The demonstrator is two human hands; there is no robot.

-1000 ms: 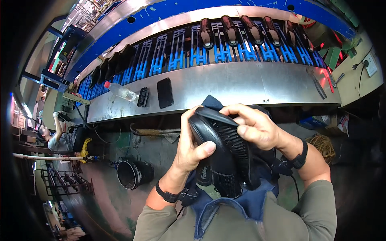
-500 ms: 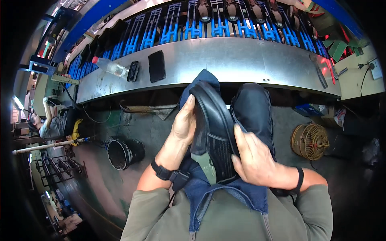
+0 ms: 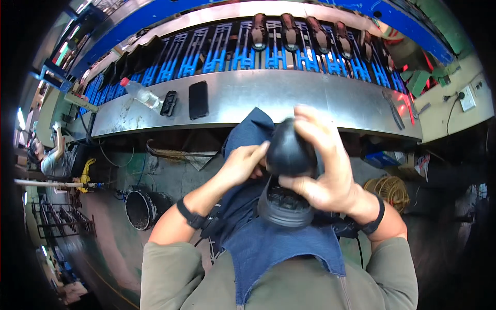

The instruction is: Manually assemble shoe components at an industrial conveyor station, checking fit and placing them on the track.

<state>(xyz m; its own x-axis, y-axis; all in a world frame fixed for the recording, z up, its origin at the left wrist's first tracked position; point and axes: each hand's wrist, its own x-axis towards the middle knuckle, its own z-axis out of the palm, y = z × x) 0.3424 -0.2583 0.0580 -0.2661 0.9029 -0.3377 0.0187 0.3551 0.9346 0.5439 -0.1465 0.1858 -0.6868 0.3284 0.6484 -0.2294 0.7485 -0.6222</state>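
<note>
A black shoe (image 3: 291,151) is held over my lap, one rounded end up and slightly blurred. Below that end, part of its thick ridged sole faces me. My right hand (image 3: 328,165) grips the upper end from the right, thumb on the near side and fingers over the far side. From the left, my left hand (image 3: 246,164) meets the shoe's side with its thumb; its other fingers are partly hidden. A dark blue apron (image 3: 284,243) covers my lap beneath the shoe.
Ahead runs a metal bench (image 3: 248,98) with a phone (image 3: 198,100), a bottle (image 3: 140,94) and tools (image 3: 394,111). Brown shoes (image 3: 290,35) sit on a blue rack (image 3: 222,54) behind. A black bucket (image 3: 142,209) and a round fan (image 3: 390,191) stand below. A person (image 3: 51,157) is at far left.
The shoe has been turned from lying lengthwise with its side up to one end up, sole partly toward me. My right hand has moved up onto that end; my left hand has dropped lower.
</note>
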